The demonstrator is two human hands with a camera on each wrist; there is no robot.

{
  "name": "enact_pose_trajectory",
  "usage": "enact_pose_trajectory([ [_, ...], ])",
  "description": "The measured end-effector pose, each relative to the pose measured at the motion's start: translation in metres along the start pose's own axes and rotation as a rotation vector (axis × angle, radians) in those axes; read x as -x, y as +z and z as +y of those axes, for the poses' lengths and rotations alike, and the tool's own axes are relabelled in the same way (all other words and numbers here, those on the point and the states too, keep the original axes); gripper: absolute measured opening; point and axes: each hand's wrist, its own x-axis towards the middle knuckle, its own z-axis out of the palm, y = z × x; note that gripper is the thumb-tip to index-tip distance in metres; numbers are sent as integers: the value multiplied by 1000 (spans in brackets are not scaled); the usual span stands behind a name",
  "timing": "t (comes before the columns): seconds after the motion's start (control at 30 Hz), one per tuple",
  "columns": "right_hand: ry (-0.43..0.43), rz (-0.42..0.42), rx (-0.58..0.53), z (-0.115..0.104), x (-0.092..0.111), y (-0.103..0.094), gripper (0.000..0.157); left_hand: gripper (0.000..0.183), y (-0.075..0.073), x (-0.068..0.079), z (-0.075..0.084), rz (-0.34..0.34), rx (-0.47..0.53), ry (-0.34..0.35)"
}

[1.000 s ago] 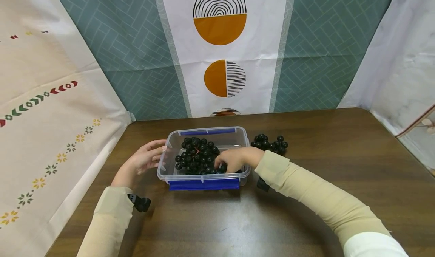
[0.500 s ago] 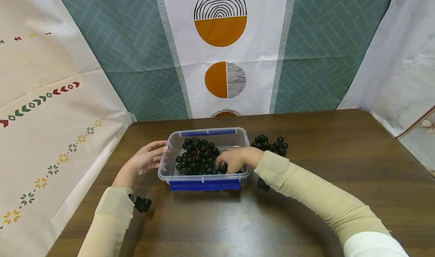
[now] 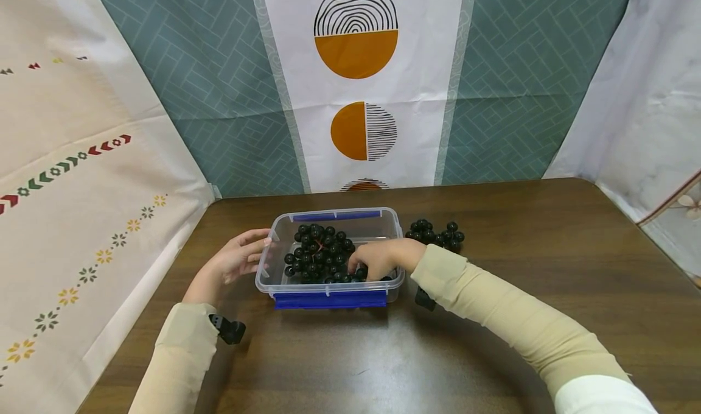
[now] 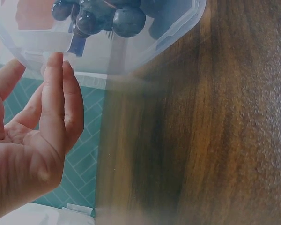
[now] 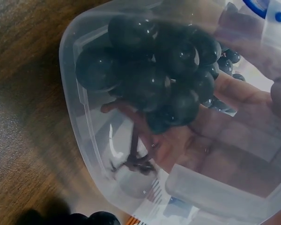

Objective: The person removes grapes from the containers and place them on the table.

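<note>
- A person's right hand (image 3: 378, 259) is down inside a clear plastic container (image 3: 301, 288), fingers curled about a cluster of dark grapes (image 5: 150, 89); how firmly they press cannot be told.
- A larger heap of grapes (image 3: 317, 252) sits in the same container, just left of the right hand's fingers.
- The left hand (image 3: 239, 259), fingers loosely extended and holding nothing, meets the container's wall opposite the right hand with its fingertips.
- Beyond the right wrist, outside the container, another bunch (image 3: 435, 236) rests on the tabletop (image 3: 526, 249).
- By appearance, the glossy cluster should be light and slippery, its round berries apt to shift or come away under a squeeze; the stalk (image 5: 134, 143), near the right palm, looks the surest hold, with fingers cupped beneath.
- The container looks light and fairly stiff, liable to slide; the wall at the left fingertips suits steadying better than the blue clip (image 3: 330, 300), nearer the person than the right hand.
</note>
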Motion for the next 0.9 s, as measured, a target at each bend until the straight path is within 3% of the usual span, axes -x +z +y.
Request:
enact_pose_trajectory([
  [0.67, -31, -43, 7, -1, -2, -2, 45, 61, -2, 0, -2, -8, -9, 6],
  [0.9, -65, -22, 10, 3, -2, -4, 42, 61, -2, -1, -1, -14, -19, 10],
])
